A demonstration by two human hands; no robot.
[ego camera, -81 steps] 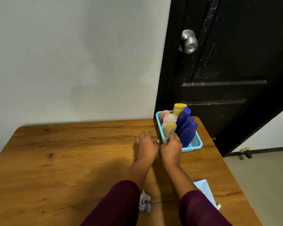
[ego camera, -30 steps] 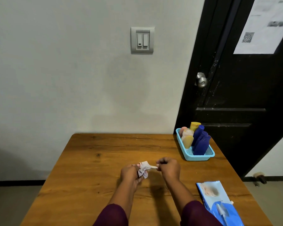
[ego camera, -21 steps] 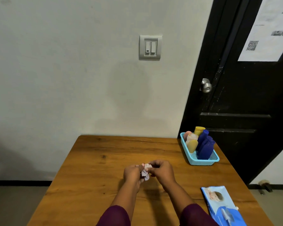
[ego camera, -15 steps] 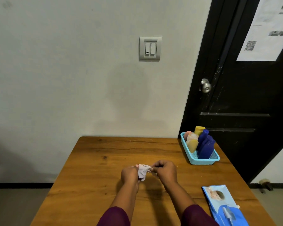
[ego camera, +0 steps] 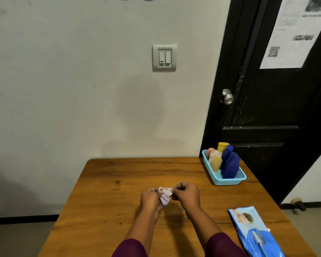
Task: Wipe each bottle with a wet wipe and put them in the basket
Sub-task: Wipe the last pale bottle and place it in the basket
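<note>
Over the middle of the brown wooden table (ego camera: 107,193), nearer its front edge than its far one, both hands meet around a crumpled, pale pinkish-white wet wipe (ego camera: 165,196). The left hand (ego camera: 150,199) has its fingers curled round the wad from the left, and the right hand (ego camera: 187,194) pinches the wipe's upper edge between thumb and fingertips, so both hands are closed on the cloth; it is held just above the table, and whether it touches the wood cannot be told. Dark maroon sleeves (ego camera: 132,248) cover both forearms at the front edge. At the far right corner of the table sits a light blue rectangular plastic basket (ego camera: 228,180) holding the bottles, packed together and leaning: dark blue plastic bottles (ego camera: 231,164) on its right side, a yellow bottle (ego camera: 215,164) and a pale peach one (ego camera: 210,152) on its left, and another yellow one (ego camera: 222,146) at the back. Along the right edge near the front corner lies a flat blue pack of wet wipes (ego camera: 256,234). Behind the table stand a grey wall with a two-rocker light switch (ego camera: 164,57) and a black door (ego camera: 267,112) with a round metal knob (ego camera: 227,97) and a printed paper sheet (ego camera: 296,32).
</note>
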